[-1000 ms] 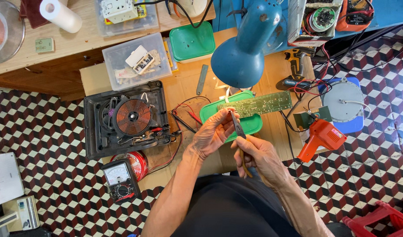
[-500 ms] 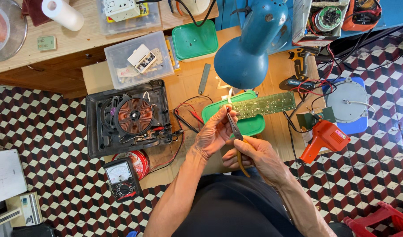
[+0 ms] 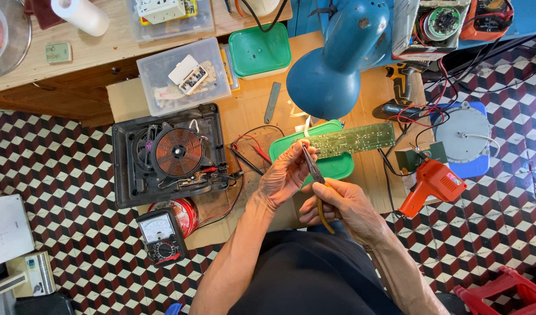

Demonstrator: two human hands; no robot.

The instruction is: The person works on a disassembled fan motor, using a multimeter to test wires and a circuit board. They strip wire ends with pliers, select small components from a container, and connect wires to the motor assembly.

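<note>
My right hand [image 3: 338,204] grips yellow-handled needle-nose pliers [image 3: 313,170], their tips raised toward my left fingertips. My left hand [image 3: 285,174] pinches something very small at the plier tips; I cannot make out what it is. Just beyond the hands a long green circuit board [image 3: 352,139] lies across a green plastic lid [image 3: 332,166] on the low wooden table [image 3: 250,116]. Red and black leads [image 3: 250,153] run over the table to the left of my left hand.
An opened induction cooker [image 3: 174,154] with a copper coil sits at left, an analogue multimeter [image 3: 160,236] and a red tape roll [image 3: 186,211] in front of it. An orange soldering gun [image 3: 431,184] lies right. A blue lamp shade [image 3: 332,73] overhangs the table.
Both hands have shifted slightly right and up toward the circuit board, with the pliers' tips now at my left fingertips. The view has drifted a little.
</note>
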